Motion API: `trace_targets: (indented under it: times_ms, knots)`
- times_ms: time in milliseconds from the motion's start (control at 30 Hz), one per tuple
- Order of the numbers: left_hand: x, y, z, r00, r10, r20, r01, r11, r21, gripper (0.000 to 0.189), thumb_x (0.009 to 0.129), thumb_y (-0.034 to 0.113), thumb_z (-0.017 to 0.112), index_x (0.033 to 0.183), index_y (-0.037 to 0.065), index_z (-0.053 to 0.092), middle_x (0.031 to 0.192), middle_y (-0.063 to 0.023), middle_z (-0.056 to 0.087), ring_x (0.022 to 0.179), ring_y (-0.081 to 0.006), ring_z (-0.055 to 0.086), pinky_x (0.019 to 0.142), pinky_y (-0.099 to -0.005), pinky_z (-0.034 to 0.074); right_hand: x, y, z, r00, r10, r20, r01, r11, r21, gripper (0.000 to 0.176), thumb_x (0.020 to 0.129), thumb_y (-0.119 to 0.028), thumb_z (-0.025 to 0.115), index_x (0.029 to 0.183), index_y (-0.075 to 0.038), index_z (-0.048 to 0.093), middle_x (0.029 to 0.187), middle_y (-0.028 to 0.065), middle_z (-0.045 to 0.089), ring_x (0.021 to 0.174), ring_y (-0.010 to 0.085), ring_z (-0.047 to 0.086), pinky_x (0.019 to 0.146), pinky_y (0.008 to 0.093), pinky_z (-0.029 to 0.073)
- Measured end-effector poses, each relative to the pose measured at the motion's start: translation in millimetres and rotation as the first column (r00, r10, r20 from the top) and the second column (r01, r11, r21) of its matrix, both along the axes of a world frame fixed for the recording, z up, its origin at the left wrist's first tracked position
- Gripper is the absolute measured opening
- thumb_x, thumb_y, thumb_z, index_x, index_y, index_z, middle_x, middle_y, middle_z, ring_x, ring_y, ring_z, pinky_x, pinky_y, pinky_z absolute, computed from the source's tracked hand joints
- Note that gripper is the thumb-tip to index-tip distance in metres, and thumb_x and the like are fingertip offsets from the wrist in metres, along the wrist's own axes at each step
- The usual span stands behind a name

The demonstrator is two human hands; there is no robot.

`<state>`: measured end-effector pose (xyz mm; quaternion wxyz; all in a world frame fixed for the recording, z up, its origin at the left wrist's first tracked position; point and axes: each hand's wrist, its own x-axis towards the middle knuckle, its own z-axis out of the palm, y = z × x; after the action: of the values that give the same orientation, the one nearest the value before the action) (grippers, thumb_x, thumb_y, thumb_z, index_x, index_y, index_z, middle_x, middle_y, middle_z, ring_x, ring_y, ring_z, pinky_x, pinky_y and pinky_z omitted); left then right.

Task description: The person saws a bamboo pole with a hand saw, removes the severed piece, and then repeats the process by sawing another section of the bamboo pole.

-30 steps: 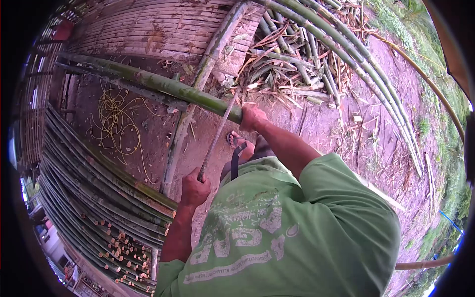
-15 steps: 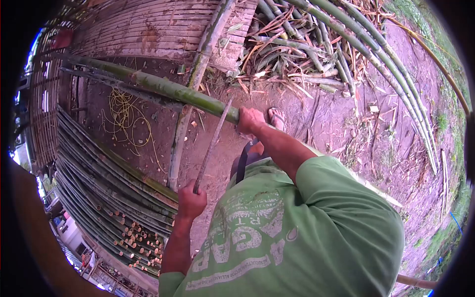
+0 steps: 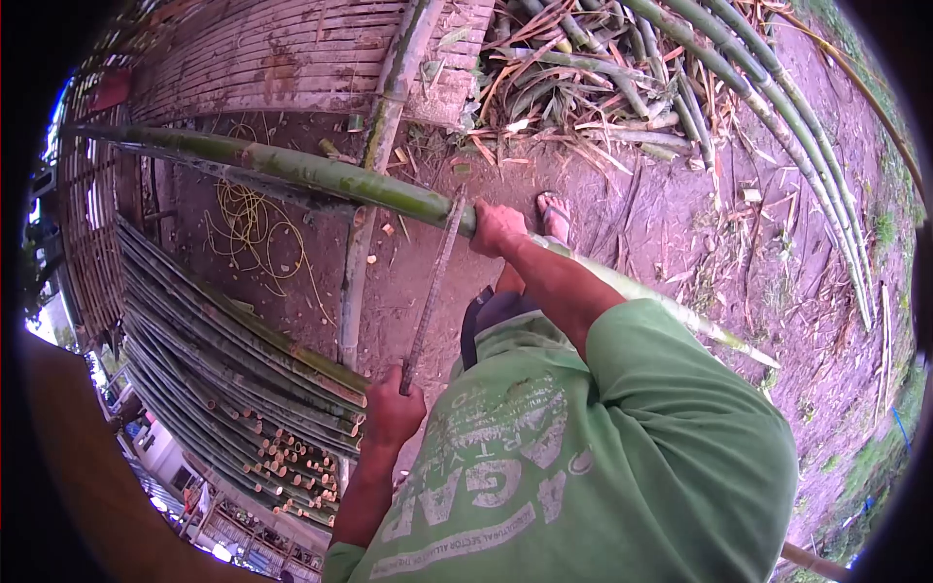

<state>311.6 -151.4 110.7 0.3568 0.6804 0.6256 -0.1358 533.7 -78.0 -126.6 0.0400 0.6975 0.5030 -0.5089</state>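
My right hand (image 3: 499, 230) is wrapped round a long green bamboo pole (image 3: 340, 177). The pole runs from the far left, across a slanting bamboo support (image 3: 392, 97), and past my hand to a pale tapered end at the right. Lower down, my left hand (image 3: 394, 406) grips the handle end of a long, narrow, saw-like blade (image 3: 434, 291). The blade's far part lies across the pole, just left of my right hand. I cannot clearly make out its edge.
Stacked bamboo poles (image 3: 233, 360) fill the left, cut ends facing me. Yellow cord (image 3: 248, 219) is tangled on the ground. A slatted bamboo platform (image 3: 292, 53) stands behind. Cut bamboo and scraps (image 3: 583, 87) are piled beyond, with long bent poles (image 3: 777, 117) at right.
The view has shifted slightly. My left hand and the blade have moved a little to the right, bringing the blade closer to my right hand, which keeps its hold on the pole.
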Motion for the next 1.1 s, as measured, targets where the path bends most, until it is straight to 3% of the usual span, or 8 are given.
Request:
trace_targets:
  times_ms: [167, 333, 400, 500, 633, 733, 833, 1100]
  knots:
    - [67.6, 72.6, -113.2, 0.989, 0.0, 0.15, -0.014, 0.995, 0.094, 0.019, 0.072, 0.007, 0.056, 0.088, -0.002, 0.058, 0.071, -0.0306, 0.058, 0.076, -0.0498, 0.059, 0.065, -0.0549, 0.047, 5.5, 5.0, -8.0, 0.996, 0.049, -0.076, -0.05, 0.999, -0.01, 0.041, 0.072, -0.021, 0.063, 0.11, -0.007, 0.057, 0.102, 0.0194, 0.067, 0.098, 0.0353, 0.065, 0.085, 0.0423, 0.052]
    - [24.6, 7.1, -22.2, 0.991, 0.013, 0.133, -0.033, 0.988, 0.149, 0.024, 0.072, 0.007, 0.056, 0.093, -0.002, 0.06, 0.063, -0.026, 0.056, 0.065, -0.046, 0.059, 0.057, -0.05, 0.046, 0.1, 0.3, -7.7, 1.0, 0.015, -0.008, -0.015, 0.999, 0.032, 0.042, 0.071, -0.021, 0.064, 0.111, -0.007, 0.055, 0.1, 0.0198, 0.067, 0.097, 0.0358, 0.065, 0.085, 0.0435, 0.051]
    - [10.0, -12.6, 16.2, 1.0, 0.018, 0.001, -0.018, 0.999, 0.042, 0.029, 0.07, 0.007, 0.057, 0.097, -0.003, 0.06, 0.063, -0.0272, 0.055, 0.065, -0.0457, 0.06, 0.057, -0.0507, 0.046, 1.4, 2.9, -7.0, 0.999, 0.021, -0.025, -0.021, 1.0, -0.015, 0.043, 0.071, -0.021, 0.064, 0.11, -0.007, 0.055, 0.101, 0.0199, 0.067, 0.098, 0.0355, 0.065, 0.086, 0.0438, 0.051]
    - [18.4, 2.0, -2.1, 0.996, 0.009, 0.09, -0.017, 0.995, 0.095, 0.023, 0.072, 0.008, 0.057, 0.093, -0.003, 0.059, 0.064, -0.0273, 0.056, 0.067, -0.0461, 0.06, 0.058, -0.0508, 0.046, 7.2, 9.3, -8.1, 0.998, 0.057, -0.01, -0.057, 0.998, -0.002, 0.043, 0.071, -0.022, 0.065, 0.111, -0.007, 0.055, 0.103, 0.02, 0.066, 0.1, 0.0347, 0.064, 0.086, 0.0437, 0.051]
    - [69.3, 64.1, -91.1, 0.994, -0.029, 0.109, 0.015, 0.991, 0.129, 0.013, 0.075, 0.002, 0.053, 0.087, -0.003, 0.056, 0.071, -0.0292, 0.059, 0.073, -0.0478, 0.06, 0.064, -0.0541, 0.048, 5.0, 6.8, -3.8, 0.999, 0.034, -0.013, -0.034, 0.999, -0.004, 0.045, 0.071, -0.023, 0.065, 0.112, -0.007, 0.055, 0.104, 0.0191, 0.066, 0.101, 0.0348, 0.064, 0.087, 0.0432, 0.051]
    - [56.3, 38.2, -61.9, 0.999, -0.024, 0.048, 0.021, 0.998, 0.063, 0.02, 0.074, 0.004, 0.055, 0.092, -0.004, 0.058, 0.072, -0.0292, 0.06, 0.074, -0.0478, 0.06, 0.065, -0.0541, 0.048, 5.4, 4.1, -1.0, 0.999, 0.04, 0.001, -0.04, 0.999, 0.008, 0.046, 0.072, -0.023, 0.065, 0.113, -0.007, 0.055, 0.104, 0.019, 0.066, 0.101, 0.035, 0.064, 0.088, 0.0433, 0.05]
    - [34.2, 0.0, 21.7, 0.997, 0.068, 0.025, -0.068, 0.998, -0.01, 0.025, 0.07, 0.005, 0.056, 0.093, -0.005, 0.059, 0.069, -0.0292, 0.058, 0.07, -0.0487, 0.058, 0.061, -0.0516, 0.047, 4.1, 2.8, 5.8, 0.998, 0.056, -0.028, -0.056, 0.998, -0.005, 0.044, 0.072, -0.023, 0.065, 0.112, -0.006, 0.056, 0.104, 0.0198, 0.066, 0.102, 0.0354, 0.063, 0.089, 0.0436, 0.05]
    - [61.8, 51.7, -75.3, 0.995, -0.011, 0.098, 0.0, 0.994, 0.11, 0.027, 0.07, 0.005, 0.058, 0.095, -0.005, 0.058, 0.074, -0.0286, 0.061, 0.074, -0.0457, 0.062, 0.066, -0.0488, 0.051, 13.0, 10.3, -11.5, 0.993, 0.115, -0.021, -0.115, 0.993, -0.001, 0.046, 0.071, -0.024, 0.065, 0.113, -0.008, 0.056, 0.104, 0.0203, 0.066, 0.102, 0.0352, 0.063, 0.089, 0.0425, 0.05]
